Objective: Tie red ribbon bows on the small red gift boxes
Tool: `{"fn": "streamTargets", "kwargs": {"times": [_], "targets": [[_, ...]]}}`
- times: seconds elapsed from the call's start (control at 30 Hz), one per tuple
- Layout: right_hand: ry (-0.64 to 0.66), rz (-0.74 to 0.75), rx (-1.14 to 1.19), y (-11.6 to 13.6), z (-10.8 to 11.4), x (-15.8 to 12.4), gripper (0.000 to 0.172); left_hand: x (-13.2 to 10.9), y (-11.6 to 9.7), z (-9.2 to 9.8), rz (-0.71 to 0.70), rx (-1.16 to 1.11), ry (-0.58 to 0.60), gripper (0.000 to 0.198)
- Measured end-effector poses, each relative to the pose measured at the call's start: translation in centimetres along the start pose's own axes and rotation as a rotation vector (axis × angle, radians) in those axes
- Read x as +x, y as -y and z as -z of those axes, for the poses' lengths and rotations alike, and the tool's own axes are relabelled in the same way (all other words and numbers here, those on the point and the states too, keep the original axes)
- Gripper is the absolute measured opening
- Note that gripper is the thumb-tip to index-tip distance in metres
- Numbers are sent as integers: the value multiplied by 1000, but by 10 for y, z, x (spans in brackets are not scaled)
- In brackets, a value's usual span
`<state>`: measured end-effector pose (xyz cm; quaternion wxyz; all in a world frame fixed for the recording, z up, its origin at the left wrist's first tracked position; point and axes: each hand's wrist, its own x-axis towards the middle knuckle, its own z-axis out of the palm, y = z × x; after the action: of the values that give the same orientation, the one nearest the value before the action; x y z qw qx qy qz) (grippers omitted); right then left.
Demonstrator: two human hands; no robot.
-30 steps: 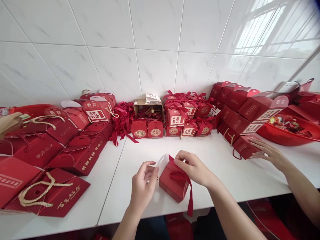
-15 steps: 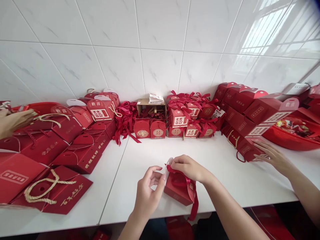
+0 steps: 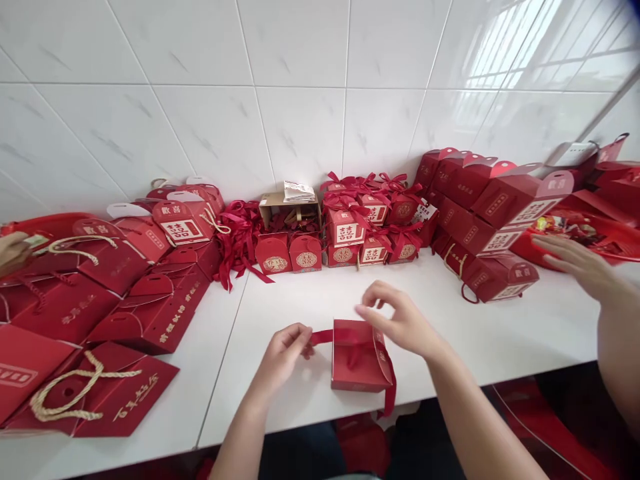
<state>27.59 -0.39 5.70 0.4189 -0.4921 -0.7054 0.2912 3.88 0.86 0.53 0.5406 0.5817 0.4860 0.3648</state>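
Note:
In front of me a small red gift box (image 3: 361,373) lies on the white table (image 3: 280,393). A dark red ribbon (image 3: 323,337) crosses the box, and a loose end hangs down its right side. To the left of the box, my left hand (image 3: 290,347) pinches one end of this ribbon and holds it out sideways. My right hand (image 3: 395,313) hovers just above the box's far right corner, its fingers curled loosely and apart. I see nothing between them.
Handled red boxes (image 3: 95,393) pile up on the left, and more boxes (image 3: 485,200) are stacked on the right. Ribbon-tied boxes (image 3: 350,233), a ribbon heap (image 3: 240,233) and a cardboard carton (image 3: 273,207) line the wall. Other people's hands (image 3: 585,267) (image 3: 13,253) appear at both sides.
My left hand has drawn the ribbon end out to the left. My right hand has come off the box and lifted. The person's hand on the right has left the stacked box.

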Motion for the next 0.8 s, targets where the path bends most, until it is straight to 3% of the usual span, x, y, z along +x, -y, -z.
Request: {"fn": "streamTargets", "kwargs": {"times": [0.07, 0.17, 0.23, 0.3, 0.37, 0.47, 0.53, 0.63, 0.8], "targets": [[-76, -81, -4, -8, 18, -21, 24, -1, 15, 28, 8, 282, -111, 36], [-28, -222, 5, -25, 30, -56, 23, -3, 32, 62, 21, 615, -211, 32], [42, -273, 84, -36, 25, -74, 19, -1, 34, 66, -59, 692, -300, 26], [89, -286, 232, -45, 12, -85, 21, 2, 29, 52, -159, 606, -343, 25], [97, -302, 409, -51, -4, -91, 24, 6, 18, 28, -192, 396, -260, 28], [77, -385, 643, -56, -21, -93, 29, 10, 4, -6, -136, 99, 35, 36], [79, -435, 722, -56, -24, -94, 29, 10, -1, -17, -103, -30, 214, 37], [97, -446, 669, -53, -19, -95, 27, 9, -1, -17, -60, -123, 345, 34], [79, -446, 523, -47, -2, -93, 29, 11, -5, -4, -27, -12, 345, 26]]}}
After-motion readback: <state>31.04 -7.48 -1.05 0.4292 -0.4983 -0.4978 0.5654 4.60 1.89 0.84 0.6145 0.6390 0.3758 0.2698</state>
